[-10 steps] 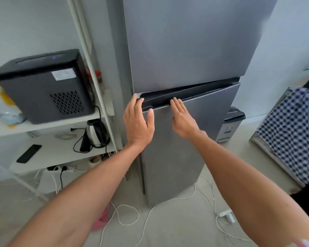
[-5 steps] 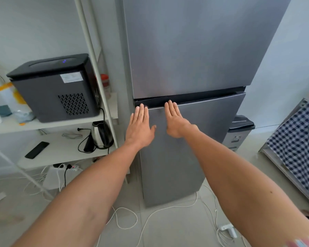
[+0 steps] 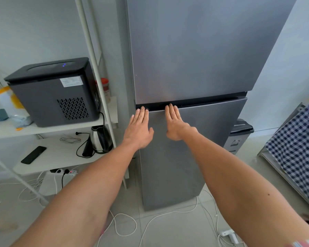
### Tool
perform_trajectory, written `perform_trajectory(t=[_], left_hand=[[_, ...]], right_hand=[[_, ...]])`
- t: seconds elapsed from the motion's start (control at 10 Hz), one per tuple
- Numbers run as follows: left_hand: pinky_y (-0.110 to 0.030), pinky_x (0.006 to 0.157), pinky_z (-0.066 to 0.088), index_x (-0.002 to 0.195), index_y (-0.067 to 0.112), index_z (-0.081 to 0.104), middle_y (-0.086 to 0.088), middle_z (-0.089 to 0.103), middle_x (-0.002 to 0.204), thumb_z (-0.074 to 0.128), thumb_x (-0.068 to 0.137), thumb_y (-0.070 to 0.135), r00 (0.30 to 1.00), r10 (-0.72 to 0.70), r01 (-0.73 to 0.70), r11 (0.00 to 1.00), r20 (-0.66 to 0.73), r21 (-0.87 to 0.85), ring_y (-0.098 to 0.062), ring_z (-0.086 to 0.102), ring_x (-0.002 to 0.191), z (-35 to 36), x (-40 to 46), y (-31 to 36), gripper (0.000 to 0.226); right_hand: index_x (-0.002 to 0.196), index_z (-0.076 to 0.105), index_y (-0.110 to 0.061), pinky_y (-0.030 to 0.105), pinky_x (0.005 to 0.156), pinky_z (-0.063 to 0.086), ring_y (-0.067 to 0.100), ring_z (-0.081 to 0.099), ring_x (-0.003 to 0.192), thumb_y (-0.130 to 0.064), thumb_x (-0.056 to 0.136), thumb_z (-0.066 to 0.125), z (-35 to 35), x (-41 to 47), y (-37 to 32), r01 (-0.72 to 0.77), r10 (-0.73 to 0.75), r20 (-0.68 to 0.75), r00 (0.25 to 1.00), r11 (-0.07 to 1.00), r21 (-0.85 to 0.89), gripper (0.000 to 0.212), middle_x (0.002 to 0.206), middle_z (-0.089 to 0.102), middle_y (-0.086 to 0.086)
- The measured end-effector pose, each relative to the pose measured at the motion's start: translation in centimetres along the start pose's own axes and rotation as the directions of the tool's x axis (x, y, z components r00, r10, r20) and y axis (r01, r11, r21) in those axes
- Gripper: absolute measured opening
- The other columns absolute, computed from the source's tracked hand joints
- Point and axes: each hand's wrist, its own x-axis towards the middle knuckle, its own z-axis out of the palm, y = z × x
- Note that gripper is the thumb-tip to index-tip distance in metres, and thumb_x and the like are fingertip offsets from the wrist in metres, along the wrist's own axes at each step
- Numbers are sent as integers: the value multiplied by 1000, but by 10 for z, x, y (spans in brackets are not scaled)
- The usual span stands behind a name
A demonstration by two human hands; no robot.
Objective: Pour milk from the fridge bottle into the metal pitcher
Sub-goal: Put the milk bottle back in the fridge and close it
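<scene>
A tall grey two-door fridge (image 3: 194,56) fills the middle of the view, both doors closed. My left hand (image 3: 139,128) lies flat with straight fingers on the top left corner of the lower door (image 3: 194,148). My right hand (image 3: 176,123) lies flat beside it, fingertips at the dark gap between the doors. Neither hand holds anything. No milk bottle or metal pitcher is in view.
A white shelf unit (image 3: 64,155) stands left of the fridge with a black appliance (image 3: 52,91), a steel kettle (image 3: 100,139) and a phone (image 3: 33,155). White cables (image 3: 150,218) trail over the floor. A small bin (image 3: 241,134) and a checked cloth (image 3: 296,148) are at the right.
The lower fridge door was slightly ajar and is now closed flush. Both hands moved forward with it and stay flat against it.
</scene>
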Motion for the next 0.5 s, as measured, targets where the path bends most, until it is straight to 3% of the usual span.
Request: perform_trajectory(t=[0.2,0.3,0.4,0.5], left_hand=[[-40,129,-2,164,9,-4,-8,-13,171,35,107,36,1000,-1,1,1000,7,-13,-21,-12,158,-5,0,2,74],[-40,129,-2,164,9,-3,-8,-12,172,36,108,37,1000,0,1,999,26,-32,-21,-11,158,-4,-1,2,74],[-40,129,0,165,11,3,-5,-6,172,37,108,39,1000,-6,4,981,-8,-195,-18,-8,159,-10,3,2,72],[-35,128,8,165,14,16,2,5,172,42,108,39,995,-42,1,908,-90,-419,-13,1,159,3,-26,0,67]], right_hand=[[158,-26,-8,56,121,24,24,-32,151,-6,94,45,-1,-1,-3,-9,10,-9,1000,1000,8,96,165,-34,4],[162,-19,-8,54,123,21,22,-27,153,-6,96,47,-9,-9,-5,17,-13,-30,999,991,130,93,168,-26,4],[165,4,-17,53,116,35,24,13,157,-13,99,50,-16,-17,-1,37,48,-185,981,903,428,81,172,12,4],[158,38,-19,37,92,56,19,64,120,-19,101,50,-26,-46,-5,131,241,-360,901,642,756,58,141,61,-2]])
